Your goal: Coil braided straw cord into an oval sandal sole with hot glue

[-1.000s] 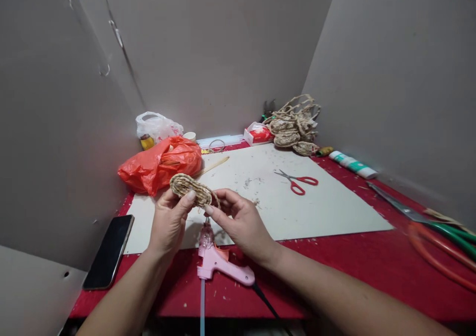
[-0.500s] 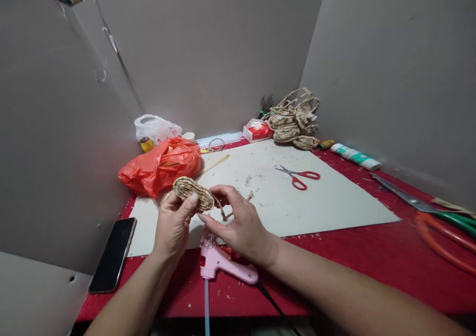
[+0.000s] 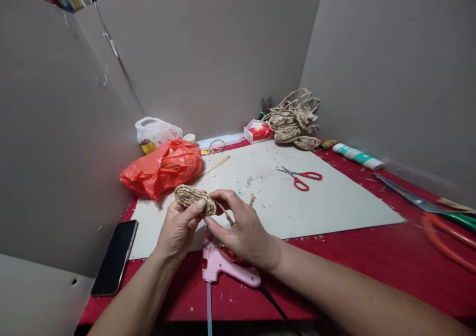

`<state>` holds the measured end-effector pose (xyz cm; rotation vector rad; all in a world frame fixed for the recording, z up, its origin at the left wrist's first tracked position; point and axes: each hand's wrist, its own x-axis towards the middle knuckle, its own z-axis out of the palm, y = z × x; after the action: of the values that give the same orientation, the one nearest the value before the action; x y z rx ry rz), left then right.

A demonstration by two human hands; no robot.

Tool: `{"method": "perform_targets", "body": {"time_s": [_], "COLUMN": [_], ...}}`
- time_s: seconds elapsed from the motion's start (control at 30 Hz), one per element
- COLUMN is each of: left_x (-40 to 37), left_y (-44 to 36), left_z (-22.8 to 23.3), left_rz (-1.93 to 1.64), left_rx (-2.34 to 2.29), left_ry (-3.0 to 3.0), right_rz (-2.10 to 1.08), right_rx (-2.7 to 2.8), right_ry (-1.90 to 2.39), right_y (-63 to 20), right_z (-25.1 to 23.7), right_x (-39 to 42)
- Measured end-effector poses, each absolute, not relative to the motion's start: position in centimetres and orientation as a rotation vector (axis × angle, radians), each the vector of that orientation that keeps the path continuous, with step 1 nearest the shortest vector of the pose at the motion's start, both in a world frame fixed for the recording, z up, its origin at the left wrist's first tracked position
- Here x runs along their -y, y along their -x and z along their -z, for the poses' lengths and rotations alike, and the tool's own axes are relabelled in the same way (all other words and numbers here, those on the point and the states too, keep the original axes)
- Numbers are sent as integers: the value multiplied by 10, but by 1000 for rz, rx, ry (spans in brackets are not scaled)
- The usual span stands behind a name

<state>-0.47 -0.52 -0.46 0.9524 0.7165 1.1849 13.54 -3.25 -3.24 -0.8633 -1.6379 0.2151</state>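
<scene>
Change: both hands sit lower and nearer the table edge than a second ago; a loose braided tail (image 3: 226, 214) now trails from the coil
Left hand (image 3: 177, 229): fingers curled, thumb pressed on the woven coil (image 3: 193, 198), held above the white board
Right hand (image 3: 243, 229): partly closed; fingertips pinch the tail beside the coil
Surface: white board (image 3: 316, 202) on a red table (image 3: 372, 261); pink glue gun (image 3: 226, 266) under the hands; phone (image 3: 115, 256) left; red scissors (image 3: 301, 177) well apart
Room: grey partition walls (image 3: 223, 53) all round
</scene>
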Motion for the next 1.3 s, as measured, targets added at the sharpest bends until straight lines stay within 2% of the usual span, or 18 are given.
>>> {"method": "perform_targets", "body": {"time_s": [0.53, 1.0, 1.2, 1.3], "left_x": [7, 3, 3, 4], "left_y": [8, 7, 11, 10], "left_z": [4, 4, 0, 0], "left_rz": [-1205, -1227, -1205, -1239], "left_rx": [-729, -741, -663, -666], "left_ry": [-1139, -997, -1008, -971], "right_rz": [-327, -290, -167, -260], "right_rx": [1603, 1564, 1644, 1599], "right_ry": [789, 737, 762, 807], "right_y": [-137, -131, -134, -135], "right_z": [29, 32, 31, 31], "right_x": [35, 39, 41, 41]}}
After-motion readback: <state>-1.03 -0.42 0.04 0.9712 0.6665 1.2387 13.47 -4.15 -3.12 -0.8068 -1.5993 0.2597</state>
